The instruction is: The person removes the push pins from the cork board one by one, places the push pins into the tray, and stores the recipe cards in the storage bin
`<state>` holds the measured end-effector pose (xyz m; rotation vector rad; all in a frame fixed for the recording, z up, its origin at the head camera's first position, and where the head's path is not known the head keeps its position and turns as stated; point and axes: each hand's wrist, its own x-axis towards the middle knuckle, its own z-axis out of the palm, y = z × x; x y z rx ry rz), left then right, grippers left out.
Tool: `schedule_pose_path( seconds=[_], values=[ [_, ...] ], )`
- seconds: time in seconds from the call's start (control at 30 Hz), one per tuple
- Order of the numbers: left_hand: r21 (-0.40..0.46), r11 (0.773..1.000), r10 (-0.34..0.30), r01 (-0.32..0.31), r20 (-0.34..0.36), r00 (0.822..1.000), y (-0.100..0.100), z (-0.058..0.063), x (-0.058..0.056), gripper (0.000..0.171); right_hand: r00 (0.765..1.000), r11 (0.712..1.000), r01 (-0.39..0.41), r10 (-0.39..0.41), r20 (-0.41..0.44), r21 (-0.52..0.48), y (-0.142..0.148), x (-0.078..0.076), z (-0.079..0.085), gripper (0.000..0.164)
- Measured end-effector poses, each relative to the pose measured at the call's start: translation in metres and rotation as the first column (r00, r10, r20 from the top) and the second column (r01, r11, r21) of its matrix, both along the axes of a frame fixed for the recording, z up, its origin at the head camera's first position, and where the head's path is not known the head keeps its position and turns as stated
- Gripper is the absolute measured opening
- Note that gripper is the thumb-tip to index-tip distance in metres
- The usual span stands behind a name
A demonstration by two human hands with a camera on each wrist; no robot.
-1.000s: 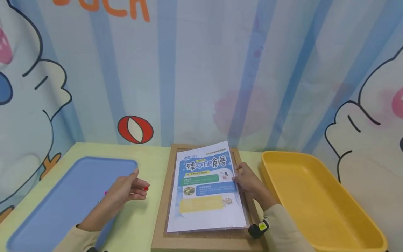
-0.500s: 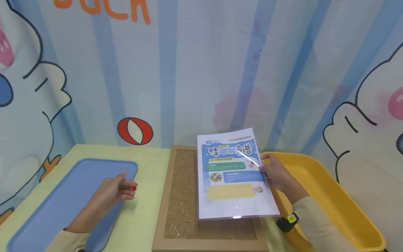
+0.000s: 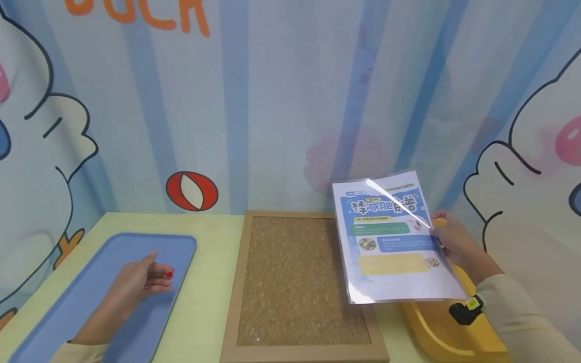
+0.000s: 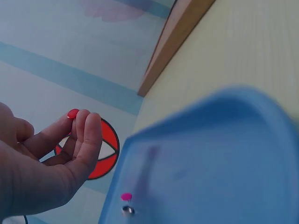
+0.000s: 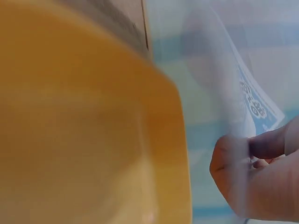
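My right hand [image 3: 460, 247] pinches the right edge of a laminated sheet [image 3: 394, 285], a blue and white poster with Chinese lettering. The sheet hangs tilted over the right side of a wood-framed cork board [image 3: 295, 282] and part of the yellow tray [image 3: 424, 330]. Over the blue tray [image 3: 86, 287], my left hand [image 3: 129, 287] has its fingers bent, with a red thumbtack [image 4: 73, 113] pinched at the fingertips. A pink thumbtack [image 4: 126, 197] and a small silver piece [image 4: 128, 211] lie in that tray. In the right wrist view, the thumb and fingertips [image 5: 224, 161] meet on the clear edge.
The pale yellow table [image 3: 213, 282] carries the blue tray at left, the board in the middle and the deep yellow tray at right. Behind stands a blue-striped printed backdrop [image 3: 281, 111] with cartoon figures at the sides.
My right hand has lifted the sheet off the cork board and moved it rightward, baring the cork. My left hand has drifted left and slightly lower over the blue tray.
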<state>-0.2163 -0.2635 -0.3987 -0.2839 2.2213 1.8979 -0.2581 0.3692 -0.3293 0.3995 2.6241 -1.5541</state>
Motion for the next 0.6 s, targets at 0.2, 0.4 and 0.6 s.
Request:
schedule_pose_path(
  seconds=[0.2,0.4,0.6],
  values=[
    [-0.079,0.997,0.024,-0.024,-0.001,1.000,-0.016,-0.005,-0.001,0.065,0.995,0.992,0.099,-0.099,-0.006,0.074,0.034,0.001,0.009,0.055],
    [-0.113,0.992,0.046,-0.049,-0.032,0.998,-0.033,-0.013,-0.002,0.056,0.987,0.972,0.163,-0.160,-0.033,0.171,0.070,0.001,0.007,0.056],
    [-0.186,0.981,0.039,-0.055,-0.092,0.995,-0.052,-0.023,-0.002,0.047,0.982,0.958,0.190,-0.184,-0.051,0.215,0.097,0.007,0.012,0.053]
  ],
)
